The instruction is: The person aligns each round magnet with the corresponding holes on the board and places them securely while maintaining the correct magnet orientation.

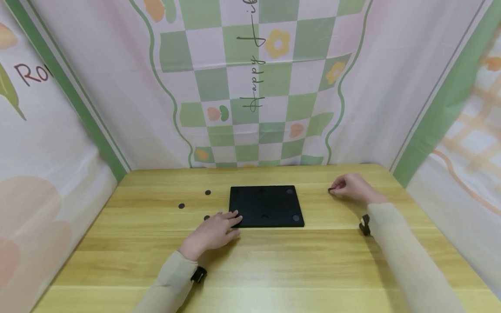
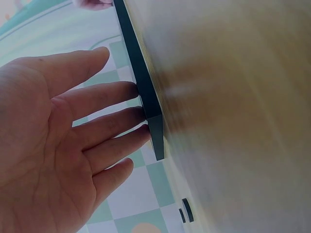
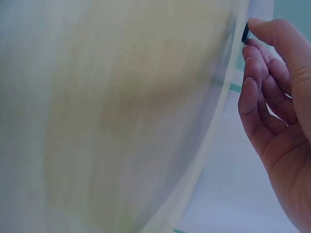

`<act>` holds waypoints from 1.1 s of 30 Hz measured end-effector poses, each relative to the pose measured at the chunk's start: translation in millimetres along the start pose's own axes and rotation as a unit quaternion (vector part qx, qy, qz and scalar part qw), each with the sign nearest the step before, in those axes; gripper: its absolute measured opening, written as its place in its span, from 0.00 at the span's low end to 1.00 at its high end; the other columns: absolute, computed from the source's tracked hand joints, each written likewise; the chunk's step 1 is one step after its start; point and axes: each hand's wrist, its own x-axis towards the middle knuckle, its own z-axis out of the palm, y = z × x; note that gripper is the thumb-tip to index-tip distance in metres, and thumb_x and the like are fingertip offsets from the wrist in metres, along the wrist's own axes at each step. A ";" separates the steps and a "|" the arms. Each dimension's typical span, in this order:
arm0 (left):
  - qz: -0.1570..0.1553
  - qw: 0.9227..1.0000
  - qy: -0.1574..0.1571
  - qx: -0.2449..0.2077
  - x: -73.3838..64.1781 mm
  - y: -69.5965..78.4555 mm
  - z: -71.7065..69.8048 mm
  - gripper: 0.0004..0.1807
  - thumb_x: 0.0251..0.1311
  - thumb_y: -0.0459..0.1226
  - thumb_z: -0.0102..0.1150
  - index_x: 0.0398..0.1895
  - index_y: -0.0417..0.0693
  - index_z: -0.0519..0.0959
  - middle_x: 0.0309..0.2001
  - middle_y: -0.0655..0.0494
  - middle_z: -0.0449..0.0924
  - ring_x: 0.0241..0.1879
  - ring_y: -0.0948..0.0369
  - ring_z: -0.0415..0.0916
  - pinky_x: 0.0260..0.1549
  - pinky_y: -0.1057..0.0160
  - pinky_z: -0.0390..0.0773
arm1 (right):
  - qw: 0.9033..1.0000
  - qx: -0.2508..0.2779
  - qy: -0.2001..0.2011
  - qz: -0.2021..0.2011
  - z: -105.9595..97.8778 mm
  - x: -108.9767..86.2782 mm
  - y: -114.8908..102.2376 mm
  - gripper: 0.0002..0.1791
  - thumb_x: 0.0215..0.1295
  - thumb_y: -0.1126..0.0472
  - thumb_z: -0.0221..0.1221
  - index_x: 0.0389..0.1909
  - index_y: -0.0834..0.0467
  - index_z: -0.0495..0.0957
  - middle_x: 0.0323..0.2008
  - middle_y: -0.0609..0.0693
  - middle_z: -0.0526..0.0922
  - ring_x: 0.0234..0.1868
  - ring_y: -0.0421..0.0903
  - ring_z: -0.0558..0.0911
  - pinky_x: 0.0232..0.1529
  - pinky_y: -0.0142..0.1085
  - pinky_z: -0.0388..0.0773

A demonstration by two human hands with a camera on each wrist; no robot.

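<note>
A flat black rectangular board [image 1: 266, 204] lies on the table, with dark grey round spots at its two right corners and fainter round marks elsewhere. My left hand [image 1: 213, 232] rests its fingertips on the board's near left corner, its fingers nearly straight. In the left wrist view, those fingertips [image 2: 138, 114] touch the board's flat face close to its edge. Off to the right of the board, my right hand [image 1: 354, 188] pinches a small black disc [image 3: 246, 31] between thumb and fingertips, just over the table.
Left of the board, a dark disc [image 1: 208, 192] lies toward the back and another disc [image 1: 182, 206] farther left. A third disc [image 1: 206, 217] is partly covered by my left hand. Patterned cloth [image 1: 258, 87] hangs behind the wooden table [image 1: 266, 269] and along both sides.
</note>
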 end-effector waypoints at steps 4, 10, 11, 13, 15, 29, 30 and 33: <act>0.001 1.000 0.001 0.001 0.0 -0.1 0.3 0.27 0.70 0.47 0.48 0.68 0.47 0.66 0.70 0.48 0.60 0.69 0.50 0.59 0.68 0.46 0.58 | 1.000 0.002 0.001 0.000 2.0 2.5 -5.4 0.07 0.54 0.60 0.69 0.31 0.60 0.85 0.26 0.47 0.84 0.28 0.40 0.80 0.31 0.28 0.78; -0.002 1.000 -0.001 -0.004 -0.7 -0.3 0.2 0.27 0.70 0.48 0.48 0.68 0.48 0.66 0.71 0.48 0.60 0.69 0.48 0.59 0.68 0.46 0.58 | 1.000 0.005 -0.003 -0.005 4.9 6.0 -12.8 0.07 0.54 0.61 0.68 0.31 0.60 0.85 0.27 0.48 0.84 0.28 0.40 0.80 0.31 0.28 0.78; -0.001 1.000 -0.001 -0.005 -0.8 -0.4 0.3 0.27 0.70 0.48 0.48 0.68 0.48 0.66 0.71 0.48 0.60 0.69 0.48 0.59 0.68 0.46 0.58 | 1.000 0.004 -0.003 -0.007 5.3 6.6 -13.8 0.07 0.54 0.61 0.68 0.31 0.60 0.85 0.27 0.48 0.84 0.28 0.40 0.80 0.32 0.29 0.78; 0.000 1.000 0.000 -0.002 -0.7 -0.6 0.6 0.27 0.70 0.48 0.48 0.68 0.48 0.66 0.71 0.48 0.60 0.69 0.48 0.59 0.68 0.46 0.58 | 1.000 0.005 -0.002 -0.007 6.3 7.8 -15.8 0.07 0.54 0.61 0.68 0.31 0.60 0.85 0.27 0.48 0.84 0.28 0.40 0.80 0.32 0.29 0.78; 0.001 1.000 0.001 0.001 -0.5 -0.8 0.8 0.27 0.70 0.48 0.48 0.68 0.48 0.66 0.71 0.48 0.60 0.69 0.48 0.59 0.68 0.46 0.58 | 1.000 0.005 -0.004 -0.007 7.4 9.1 -17.0 0.07 0.54 0.61 0.68 0.31 0.60 0.85 0.27 0.47 0.84 0.29 0.40 0.80 0.32 0.29 0.78; 0.004 1.000 0.006 0.008 2.0 -2.7 3.5 0.27 0.70 0.48 0.48 0.68 0.47 0.67 0.70 0.49 0.61 0.69 0.50 0.60 0.68 0.47 0.58 | 0.999 0.008 -0.002 -0.034 14.0 19.9 -31.3 0.06 0.53 0.64 0.68 0.31 0.62 0.85 0.28 0.49 0.85 0.29 0.40 0.81 0.33 0.30 0.80; 0.005 1.000 0.005 0.009 2.0 -3.0 3.6 0.27 0.70 0.48 0.48 0.68 0.47 0.67 0.70 0.49 0.61 0.69 0.50 0.60 0.68 0.47 0.58 | 0.999 0.009 -0.003 -0.034 14.7 20.7 -32.3 0.06 0.53 0.64 0.68 0.31 0.62 0.85 0.28 0.49 0.85 0.29 0.40 0.82 0.33 0.30 0.80; 0.005 1.000 0.004 0.011 1.8 -3.1 3.3 0.27 0.70 0.47 0.47 0.68 0.47 0.66 0.70 0.49 0.61 0.69 0.51 0.59 0.69 0.47 0.58 | 0.999 0.011 -0.003 -0.037 16.6 22.8 -35.0 0.06 0.53 0.65 0.68 0.32 0.62 0.85 0.28 0.49 0.85 0.29 0.40 0.82 0.33 0.29 0.80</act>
